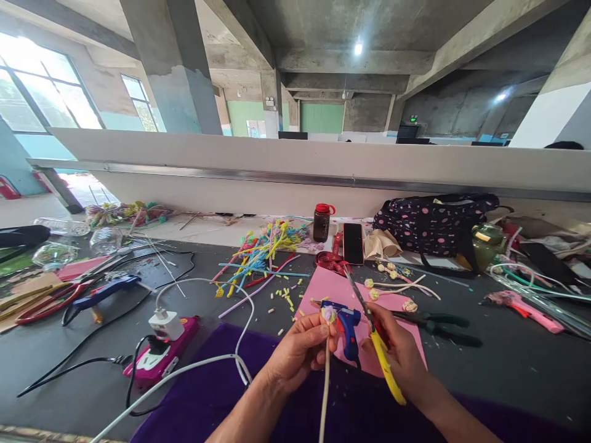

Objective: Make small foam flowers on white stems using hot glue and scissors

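My left hand [299,352] pinches a cream stem [325,394] topped with a small pale flower bud [329,314], held upright over the purple cloth [207,394]. My right hand [401,354] is closed round yellow-handled scissors [376,341], whose blades point up and left over the pink sheet [332,289]. A blue glue gun [347,323] lies on the pink sheet between my hands. Several finished cream stems with buds [397,288] lie at the sheet's far right.
Coloured pipe cleaners [263,252] are heaped at centre back. A brown bottle [322,222], a phone [353,243] and a dotted bag [434,227] stand behind. Green pliers [438,323] lie to the right, a pink power strip [159,357] with white cable to the left.
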Motion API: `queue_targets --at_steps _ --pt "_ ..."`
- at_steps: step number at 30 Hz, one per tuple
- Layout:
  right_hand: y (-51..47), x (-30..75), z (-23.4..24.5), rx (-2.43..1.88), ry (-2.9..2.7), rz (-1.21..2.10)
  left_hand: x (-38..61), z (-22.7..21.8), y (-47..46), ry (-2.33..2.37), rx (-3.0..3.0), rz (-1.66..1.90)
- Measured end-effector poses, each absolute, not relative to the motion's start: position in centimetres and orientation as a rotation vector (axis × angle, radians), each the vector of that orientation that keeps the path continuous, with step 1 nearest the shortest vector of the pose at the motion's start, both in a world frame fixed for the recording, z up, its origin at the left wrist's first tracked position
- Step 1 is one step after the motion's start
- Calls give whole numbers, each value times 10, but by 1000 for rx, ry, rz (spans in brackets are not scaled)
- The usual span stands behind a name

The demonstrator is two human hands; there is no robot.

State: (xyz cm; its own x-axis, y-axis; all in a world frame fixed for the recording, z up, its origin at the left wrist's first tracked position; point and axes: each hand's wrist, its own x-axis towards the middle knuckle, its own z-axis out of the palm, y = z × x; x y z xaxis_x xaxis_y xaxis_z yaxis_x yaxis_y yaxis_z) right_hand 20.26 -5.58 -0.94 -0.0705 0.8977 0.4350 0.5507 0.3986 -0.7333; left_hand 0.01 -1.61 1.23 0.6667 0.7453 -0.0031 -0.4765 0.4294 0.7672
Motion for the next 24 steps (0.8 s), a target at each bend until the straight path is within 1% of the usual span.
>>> queue_targets --at_steps 4,10,14,17,21,22,24 --pt "-52 210 -12 -1345 -1867 324 -1 10 -16 308 831 813" --pt "-71 253 -23 -1589 -1977 -52 -1 9 -15 255 804 843" --pt "-98 289 -38 -1889 -1947 -44 -1 10 -16 241 804 841" --pt "-112 307 -46 -2069 -1944 33 -1 11 -17 246 820 826" --pt "-116 323 -46 -2081 -2084 121 -1 13 -17 256 836 834" --pt "-116 326 -44 -2060 -2137 99 -2 13 -16 264 842 838" --pt "-116 327 -38 -2054 -2219 -47 -2 13 -16 285 854 850"
